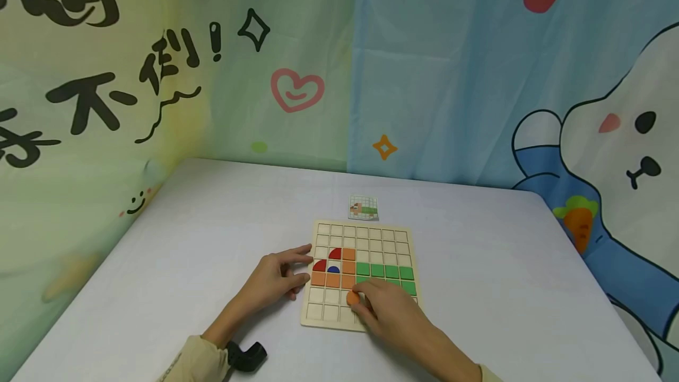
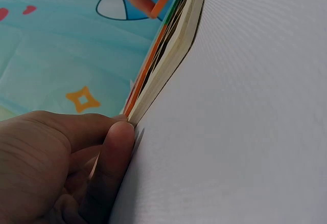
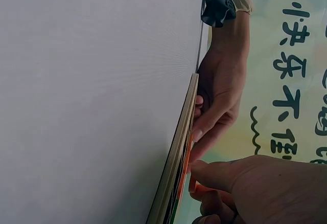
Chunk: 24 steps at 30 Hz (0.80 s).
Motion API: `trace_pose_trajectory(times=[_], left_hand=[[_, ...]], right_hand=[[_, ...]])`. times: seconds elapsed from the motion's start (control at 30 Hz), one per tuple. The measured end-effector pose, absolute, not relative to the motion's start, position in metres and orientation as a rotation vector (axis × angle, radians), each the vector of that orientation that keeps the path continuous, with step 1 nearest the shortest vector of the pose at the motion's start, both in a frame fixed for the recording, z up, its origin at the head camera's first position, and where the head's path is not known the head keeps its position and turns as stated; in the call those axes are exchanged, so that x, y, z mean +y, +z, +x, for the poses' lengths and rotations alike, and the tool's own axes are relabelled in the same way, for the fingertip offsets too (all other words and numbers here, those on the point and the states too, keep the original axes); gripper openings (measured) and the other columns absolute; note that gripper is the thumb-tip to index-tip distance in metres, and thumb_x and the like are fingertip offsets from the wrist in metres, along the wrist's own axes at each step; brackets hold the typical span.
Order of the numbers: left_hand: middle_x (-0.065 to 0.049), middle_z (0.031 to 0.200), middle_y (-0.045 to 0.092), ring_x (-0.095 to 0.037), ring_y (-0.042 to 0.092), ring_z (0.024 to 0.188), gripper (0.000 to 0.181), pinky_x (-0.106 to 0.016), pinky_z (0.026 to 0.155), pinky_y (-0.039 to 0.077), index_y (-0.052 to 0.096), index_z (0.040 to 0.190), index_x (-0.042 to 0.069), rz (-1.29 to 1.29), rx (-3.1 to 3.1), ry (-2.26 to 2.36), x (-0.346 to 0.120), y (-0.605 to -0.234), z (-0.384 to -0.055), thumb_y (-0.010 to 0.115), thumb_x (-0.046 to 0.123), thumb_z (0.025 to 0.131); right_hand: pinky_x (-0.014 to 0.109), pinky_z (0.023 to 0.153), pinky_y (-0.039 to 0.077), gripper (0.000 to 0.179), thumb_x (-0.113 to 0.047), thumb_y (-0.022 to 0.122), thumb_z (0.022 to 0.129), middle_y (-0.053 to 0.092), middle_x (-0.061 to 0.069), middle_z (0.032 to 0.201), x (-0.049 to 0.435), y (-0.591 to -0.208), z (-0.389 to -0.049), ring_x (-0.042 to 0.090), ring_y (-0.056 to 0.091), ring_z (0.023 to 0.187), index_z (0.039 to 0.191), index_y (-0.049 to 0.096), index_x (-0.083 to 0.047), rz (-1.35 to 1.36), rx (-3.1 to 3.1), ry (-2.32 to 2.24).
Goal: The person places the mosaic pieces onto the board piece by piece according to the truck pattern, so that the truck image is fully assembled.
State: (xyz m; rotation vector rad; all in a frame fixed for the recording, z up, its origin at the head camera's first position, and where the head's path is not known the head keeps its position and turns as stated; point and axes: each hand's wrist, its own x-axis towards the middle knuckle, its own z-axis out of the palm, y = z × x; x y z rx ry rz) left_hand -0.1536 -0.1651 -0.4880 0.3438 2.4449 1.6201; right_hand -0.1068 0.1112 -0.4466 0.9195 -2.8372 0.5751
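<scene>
A wooden grid board (image 1: 330,313) lies on the table with orange, green, red and blue pieces set in its squares. My right hand (image 1: 395,314) pinches an orange piece (image 1: 352,298) between thumb and fingertips, over the lower rows; in the right wrist view this orange piece (image 3: 192,184) is partly covered by the fingers. My left hand (image 1: 273,276) touches the board's left edge with its thumb and fingers, which are fairly straight. From the left wrist view, the left hand (image 2: 76,157) meets the edge at its fingertips. Part of the green rows is hidden under the right hand.
Just beyond the board lies a small picture card (image 1: 363,208) with a coloured grid pattern. A black wrist device (image 1: 247,357) sits by the left sleeve. The white table (image 1: 504,264) ends at printed curtains (image 1: 435,63) behind and on both sides.
</scene>
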Motion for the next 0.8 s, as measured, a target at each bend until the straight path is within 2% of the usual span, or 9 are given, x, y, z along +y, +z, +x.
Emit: trace_pose_trajectory(times=[0.1,0.2,0.43,0.5,0.7,0.8], left_hand=[[-0.010,0.160,0.056,-0.012,0.062,0.056,0.037,-0.024,0.051,0.058,0.074,0.130,0.004,0.345,2.447,1.622,-0.165,-0.488,-0.154,0.079,0.009,0.094],[-0.011,0.160,0.056,-0.012,0.063,0.056,0.036,-0.025,0.051,0.058,0.074,0.130,0.004,0.344,2.451,1.620,-0.165,-0.487,-0.154,0.079,0.009,0.094],[-0.012,0.160,0.056,-0.011,0.062,0.056,0.037,-0.024,0.051,0.059,0.074,0.131,0.003,0.361,2.444,1.627,-0.165,-0.488,-0.154,0.078,0.009,0.094],[-0.012,0.160,0.056,-0.010,0.062,0.056,0.037,-0.024,0.051,0.059,0.073,0.131,0.002,0.371,2.446,1.625,-0.166,-0.488,-0.154,0.078,0.009,0.095],[-0.011,0.160,0.056,-0.010,0.062,0.055,0.036,-0.024,0.051,0.058,0.074,0.130,0.003,0.362,2.451,1.610,-0.165,-0.488,-0.153,0.078,0.009,0.095],[-0.011,0.160,0.056,-0.010,0.062,0.056,0.037,-0.024,0.051,0.059,0.074,0.131,0.003,0.361,2.449,1.611,-0.165,-0.488,-0.154,0.078,0.009,0.095]], right_hand=[[0.026,0.074,0.060,0.017,-0.023,0.076,0.098,0.077,-0.001,0.095,0.103,-0.447,-0.109,0.006,0.063,0.081,0.106,0.076,-0.008,0.955,-2.802,0.548],[0.024,0.070,0.058,0.014,-0.022,0.074,0.100,0.076,-0.002,0.092,0.098,-0.449,-0.112,0.004,0.061,0.077,0.104,0.076,-0.008,0.973,-2.786,0.568],[0.025,0.073,0.060,0.014,-0.020,0.071,0.102,0.078,-0.001,0.095,0.087,-0.452,-0.115,0.006,0.065,0.078,0.103,0.076,-0.007,1.006,-2.755,0.566],[0.023,0.070,0.059,0.014,-0.020,0.072,0.101,0.077,-0.001,0.092,0.085,-0.452,-0.115,0.004,0.061,0.075,0.103,0.076,-0.007,1.010,-2.752,0.552],[0.027,0.076,0.062,0.016,-0.022,0.073,0.101,0.079,0.002,0.098,0.080,-0.451,-0.116,0.009,0.068,0.082,0.106,0.076,-0.007,1.005,-2.786,0.494],[0.026,0.074,0.061,0.016,-0.021,0.073,0.101,0.078,0.001,0.096,0.078,-0.450,-0.116,0.008,0.066,0.079,0.107,0.076,-0.007,1.022,-2.801,0.489]])
